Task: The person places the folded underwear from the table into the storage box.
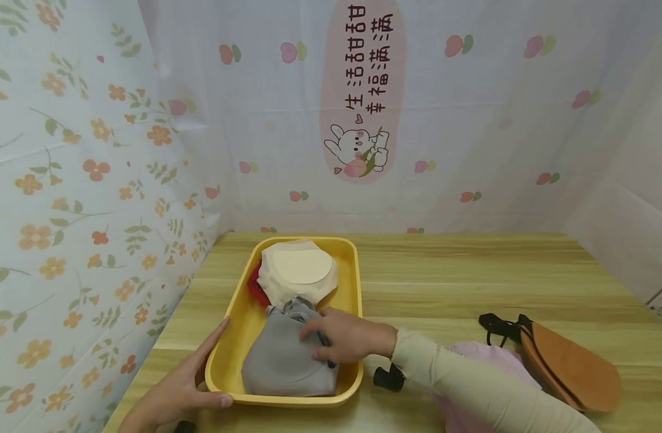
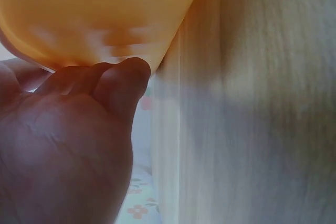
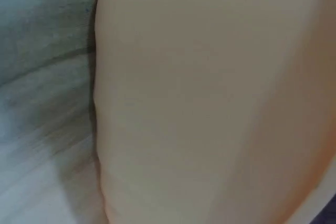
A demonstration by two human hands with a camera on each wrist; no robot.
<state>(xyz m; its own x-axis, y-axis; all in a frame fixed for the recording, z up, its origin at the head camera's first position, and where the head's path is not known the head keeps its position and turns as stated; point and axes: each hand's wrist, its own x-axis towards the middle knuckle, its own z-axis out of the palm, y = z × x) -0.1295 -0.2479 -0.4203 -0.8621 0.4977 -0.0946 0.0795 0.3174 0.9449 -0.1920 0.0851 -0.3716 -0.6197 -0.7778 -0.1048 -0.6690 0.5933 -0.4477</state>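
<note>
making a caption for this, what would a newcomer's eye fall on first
Probably the yellow tray, left of centre on the wooden table, with a cream cloth in its far half and a gray cloth in its near half. Next come the right fingers at the gray cloth and the left fingers against the tray's outside. An orange-brown bag stands out at the table's right.

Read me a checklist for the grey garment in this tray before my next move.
1. Yellow tray resting on the table: ok.
2. Left hand touching the tray: ok.
3. Grey garment within the tray: ok.
4. Right hand clear of the garment: not ok, it is over it.
5. Red item uncovered: not ok, the beige item partly hides it.
6. Nothing beneath the garment: cannot tell, hidden.
</note>
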